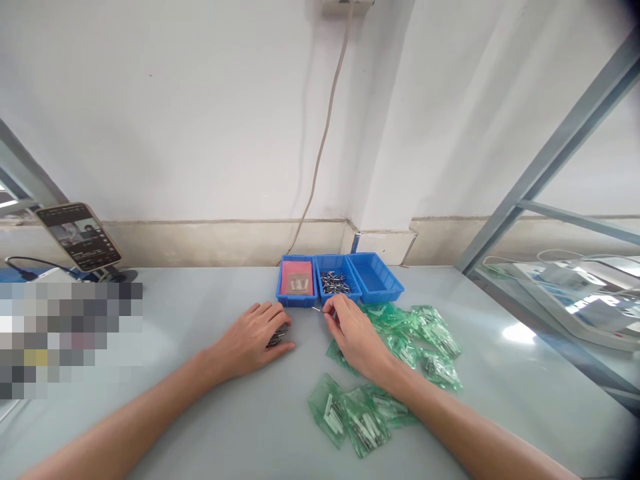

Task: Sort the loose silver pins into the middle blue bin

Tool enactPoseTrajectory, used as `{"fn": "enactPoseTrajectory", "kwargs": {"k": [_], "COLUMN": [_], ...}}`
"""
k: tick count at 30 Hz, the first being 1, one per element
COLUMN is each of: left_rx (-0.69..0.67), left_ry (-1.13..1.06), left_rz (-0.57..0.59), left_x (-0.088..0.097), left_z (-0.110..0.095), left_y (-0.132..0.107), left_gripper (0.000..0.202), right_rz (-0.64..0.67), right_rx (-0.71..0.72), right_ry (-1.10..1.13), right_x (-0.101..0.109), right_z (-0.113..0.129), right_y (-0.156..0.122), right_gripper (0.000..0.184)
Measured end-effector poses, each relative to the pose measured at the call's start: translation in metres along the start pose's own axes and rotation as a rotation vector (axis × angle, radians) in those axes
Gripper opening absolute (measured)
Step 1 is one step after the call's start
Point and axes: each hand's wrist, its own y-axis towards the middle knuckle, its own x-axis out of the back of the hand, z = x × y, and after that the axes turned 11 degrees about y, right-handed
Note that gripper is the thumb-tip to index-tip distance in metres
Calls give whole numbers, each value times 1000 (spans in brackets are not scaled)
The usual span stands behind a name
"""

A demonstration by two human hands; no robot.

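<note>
My left hand (253, 337) rests on the table with its fingers curled round a small bunch of metal pins (277, 338). Just to its right, my right hand (353, 330) pinches a single thin metal pin (317, 309) at its fingertips, close in front of the blue bins. The middle blue bin (337, 282) holds a heap of metal pins. To its left, another bin (297, 283) contains a pink pad with small parts. The right bin (376, 277) looks empty.
Several small green plastic bags (420, 337) with parts lie to the right of my right hand, and more bags (350, 417) lie under my right forearm. A phone on a stand (79, 236) stands at the back left. A metal frame (540, 170) borders the right side.
</note>
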Motion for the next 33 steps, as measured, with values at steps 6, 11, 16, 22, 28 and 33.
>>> {"fn": "enactPoseTrajectory", "kwargs": {"k": [6,11,16,22,28,33], "left_rx": [-26,44,117,78,-27,-56], "left_ry": [163,247,286,306,386,409], "left_rz": [97,96,178,290,288,263], "left_x": [16,15,14,15,5,-1], "left_z": [0,5,5,0,0,1], "left_y": [-7,-28,-37,-15,9,18], "left_gripper": [50,56,50,42,38,36], "right_rz": [38,43,56,50,40,21], "right_rx": [-9,-6,-14,-23,-46,-34], "right_ry": [-10,-35,-48,-32,-6,40], "right_x": [2,2,1,-1,2,3], "right_z": [6,6,5,4,5,2], "right_y": [0,-1,-1,0,0,1], "right_gripper": [15,17,16,15,13,13]}}
